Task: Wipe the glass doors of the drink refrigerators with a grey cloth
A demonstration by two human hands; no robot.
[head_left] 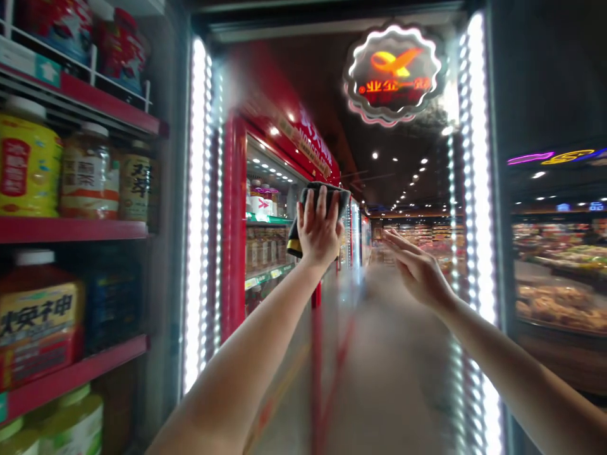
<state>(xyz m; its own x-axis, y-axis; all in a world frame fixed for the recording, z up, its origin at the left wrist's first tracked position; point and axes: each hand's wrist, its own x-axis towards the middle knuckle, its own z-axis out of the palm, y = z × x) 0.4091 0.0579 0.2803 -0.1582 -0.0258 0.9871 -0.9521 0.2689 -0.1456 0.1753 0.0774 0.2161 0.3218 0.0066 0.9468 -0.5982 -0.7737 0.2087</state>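
My left hand [318, 230] is raised and presses a dark grey cloth [332, 191] with a yellow edge flat against a glass door [403, 354], its fingers spread over the cloth. To its right, at about the same height, my right hand [420, 270] has its fingers stretched out and together. It holds nothing, and its fingertips are at or close to the glass; I cannot tell whether they touch it. Both forearms reach up from the bottom of the view.
At the left, red-edged shelves [71, 229] carry a yellow-labelled jar [26, 161], bottles [90, 174] and cartons. Bright LED strips [198, 208] run down both sides of the door frame. The glass shows a shop aisle, a red cooler [265, 208] and a glowing sign [396, 74].
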